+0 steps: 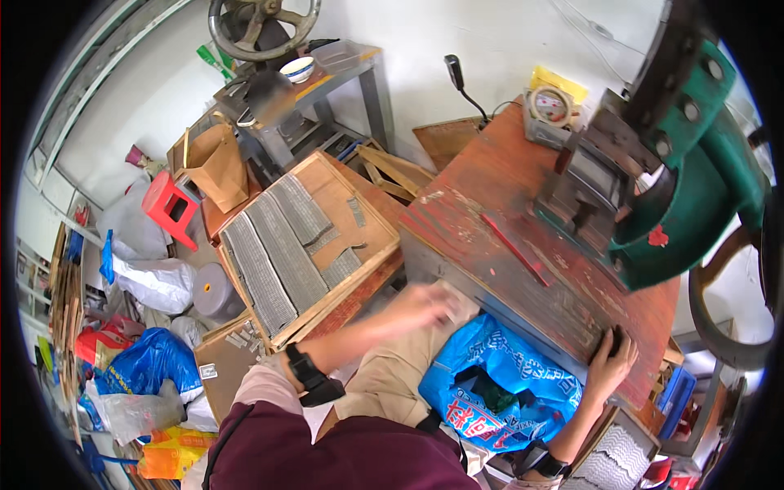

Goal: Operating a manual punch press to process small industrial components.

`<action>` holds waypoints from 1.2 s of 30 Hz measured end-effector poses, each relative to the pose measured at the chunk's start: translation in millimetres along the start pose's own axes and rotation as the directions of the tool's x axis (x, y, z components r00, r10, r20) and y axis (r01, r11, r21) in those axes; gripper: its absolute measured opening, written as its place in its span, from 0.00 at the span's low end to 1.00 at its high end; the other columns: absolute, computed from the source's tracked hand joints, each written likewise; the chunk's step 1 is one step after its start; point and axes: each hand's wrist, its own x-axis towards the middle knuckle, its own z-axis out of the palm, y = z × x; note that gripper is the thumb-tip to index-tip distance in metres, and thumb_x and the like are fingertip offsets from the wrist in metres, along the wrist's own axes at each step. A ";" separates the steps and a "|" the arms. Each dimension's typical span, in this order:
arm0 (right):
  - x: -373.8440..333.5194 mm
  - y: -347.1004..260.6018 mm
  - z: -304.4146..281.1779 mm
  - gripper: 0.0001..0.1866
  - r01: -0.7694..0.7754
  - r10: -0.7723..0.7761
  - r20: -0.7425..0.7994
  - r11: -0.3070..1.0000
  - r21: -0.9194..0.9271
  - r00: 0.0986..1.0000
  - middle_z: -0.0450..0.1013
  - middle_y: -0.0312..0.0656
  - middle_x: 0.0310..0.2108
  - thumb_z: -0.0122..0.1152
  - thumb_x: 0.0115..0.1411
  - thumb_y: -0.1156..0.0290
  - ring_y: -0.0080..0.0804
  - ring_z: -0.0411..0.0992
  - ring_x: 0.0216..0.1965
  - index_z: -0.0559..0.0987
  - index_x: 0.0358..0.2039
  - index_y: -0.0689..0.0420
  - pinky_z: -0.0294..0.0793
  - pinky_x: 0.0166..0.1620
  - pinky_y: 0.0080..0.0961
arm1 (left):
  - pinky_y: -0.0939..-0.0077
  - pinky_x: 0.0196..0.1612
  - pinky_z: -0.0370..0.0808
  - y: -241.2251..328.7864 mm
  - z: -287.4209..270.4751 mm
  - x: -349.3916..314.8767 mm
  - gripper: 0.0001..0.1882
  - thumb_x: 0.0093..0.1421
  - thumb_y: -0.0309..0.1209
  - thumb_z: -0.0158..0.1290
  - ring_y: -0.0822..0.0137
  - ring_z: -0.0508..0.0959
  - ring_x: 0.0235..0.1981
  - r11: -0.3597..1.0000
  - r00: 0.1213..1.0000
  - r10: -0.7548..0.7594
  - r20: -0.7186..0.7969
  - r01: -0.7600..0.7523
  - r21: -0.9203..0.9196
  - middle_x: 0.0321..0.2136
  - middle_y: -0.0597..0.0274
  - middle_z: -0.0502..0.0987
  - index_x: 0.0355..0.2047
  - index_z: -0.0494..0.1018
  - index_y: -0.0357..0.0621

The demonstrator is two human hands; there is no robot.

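Note:
My left hand (426, 305) is in the air over my lap, between the wooden tray (385, 249) and the blue plastic bag (465, 347); motion smears its fingers. In the tray stand long rows of small grey metal pieces (286, 237), with shorter rows at its right. My right hand (614, 364) is at the near edge of the worn red-brown worktable (457, 216), its fingers curled round a small dark thing (606, 341) that I cannot make out. The bag's mouth gapes at my lap, with something dark green inside, too shaded to name.
A large green press (686, 220) stands on the table's right side. A red stick (514, 249) lies mid-table, and a tape roll (550, 106) is at the back. Leftward are a red stool (170, 208), a brown paper bag (219, 171) and filled plastic bags (155, 359).

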 end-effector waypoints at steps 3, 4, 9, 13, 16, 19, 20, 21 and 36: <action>-2.8 2.7 2.4 0.11 -0.011 0.011 0.001 0.999 -0.031 1.000 0.73 0.50 0.36 0.55 0.58 0.71 0.50 0.68 0.41 0.76 0.37 0.65 0.65 0.47 0.40 | 0.67 0.39 0.74 1.9 -108.0 1.4 0.13 0.59 0.34 0.51 0.62 0.78 0.35 0.829 0.810 0.316 -0.494 0.017 0.559 0.34 0.52 0.77 0.39 0.74 0.36; -2.9 3.4 2.2 0.12 -0.032 0.033 0.009 0.999 -0.043 0.999 0.73 0.52 0.37 0.54 0.59 0.69 0.51 0.68 0.41 0.76 0.38 0.66 0.66 0.47 0.40 | 0.59 0.49 0.69 -2.5 -142.7 -2.5 0.20 0.57 0.37 0.53 0.53 0.72 0.48 0.565 0.739 0.426 -0.521 0.233 0.792 0.42 0.44 0.73 0.45 0.71 0.36; -1.7 1.7 3.7 0.12 -0.079 0.079 -0.003 0.991 -0.105 0.997 0.73 0.52 0.36 0.54 0.60 0.68 0.50 0.70 0.40 0.77 0.37 0.66 0.67 0.46 0.39 | 0.47 0.58 0.55 -48.2 -236.6 -12.7 0.37 0.52 0.46 0.57 0.43 0.54 0.60 0.071 0.698 0.402 -0.593 0.622 0.780 0.58 0.41 0.57 0.56 0.59 0.38; -1.5 0.3 6.0 0.11 -0.107 0.106 -0.011 0.986 -0.125 0.994 0.73 0.50 0.36 0.55 0.59 0.69 0.47 0.70 0.40 0.77 0.36 0.64 0.68 0.45 0.37 | 0.47 0.58 0.54 -62.2 -254.7 -8.0 0.26 0.52 0.39 0.56 0.46 0.56 0.60 -0.154 0.746 0.591 -0.306 0.477 0.865 0.54 0.45 0.64 0.48 0.69 0.36; -2.0 1.8 6.4 0.11 -0.132 0.131 -0.019 0.982 -0.137 0.991 0.74 0.48 0.35 0.55 0.59 0.69 0.46 0.71 0.39 0.77 0.36 0.64 0.69 0.44 0.37 | 0.47 0.58 0.53 -60.9 -248.2 -4.5 0.20 0.52 0.34 0.55 0.47 0.56 0.60 -0.186 0.723 0.607 -0.330 0.534 0.825 0.54 0.48 0.65 0.44 0.73 0.37; -1.6 2.4 6.7 0.10 -0.141 0.140 -0.021 0.978 -0.151 0.990 0.74 0.47 0.34 0.56 0.59 0.70 0.45 0.71 0.38 0.77 0.35 0.64 0.69 0.43 0.36 | 0.48 0.57 0.53 -53.8 -239.7 -4.2 0.21 0.48 0.33 0.57 0.47 0.58 0.58 -0.201 0.747 0.546 -0.379 0.556 0.807 0.52 0.47 0.66 0.43 0.73 0.37; -1.5 2.0 6.8 0.10 -0.141 0.139 -0.021 0.980 -0.143 0.990 0.74 0.47 0.34 0.56 0.59 0.70 0.45 0.71 0.38 0.78 0.35 0.64 0.70 0.43 0.36 | 0.48 0.57 0.53 -49.8 -239.5 -4.5 0.21 0.48 0.33 0.57 0.47 0.58 0.58 -0.204 0.733 0.574 -0.364 0.559 0.804 0.52 0.47 0.66 0.43 0.73 0.37; -1.1 1.1 7.2 0.10 -0.148 0.147 -0.018 0.979 -0.140 0.989 0.74 0.47 0.34 0.56 0.59 0.70 0.45 0.71 0.38 0.78 0.35 0.64 0.70 0.43 0.36 | 0.49 0.57 0.54 -45.5 -239.8 -4.6 0.22 0.47 0.35 0.57 0.47 0.58 0.57 -0.029 0.710 0.505 -0.491 0.582 0.813 0.52 0.47 0.65 0.42 0.73 0.36; 1.6 -14.9 1.7 0.05 -0.112 0.106 -0.096 0.992 -0.060 0.990 0.72 0.47 0.32 0.59 0.52 0.75 0.47 0.68 0.36 0.78 0.29 0.62 0.68 0.42 0.38 | 0.51 0.54 0.59 -34.2 -250.4 -6.5 0.28 0.44 0.44 0.57 0.54 0.74 0.42 0.313 0.775 0.147 -0.615 0.553 0.772 0.34 0.47 0.78 0.43 0.75 0.37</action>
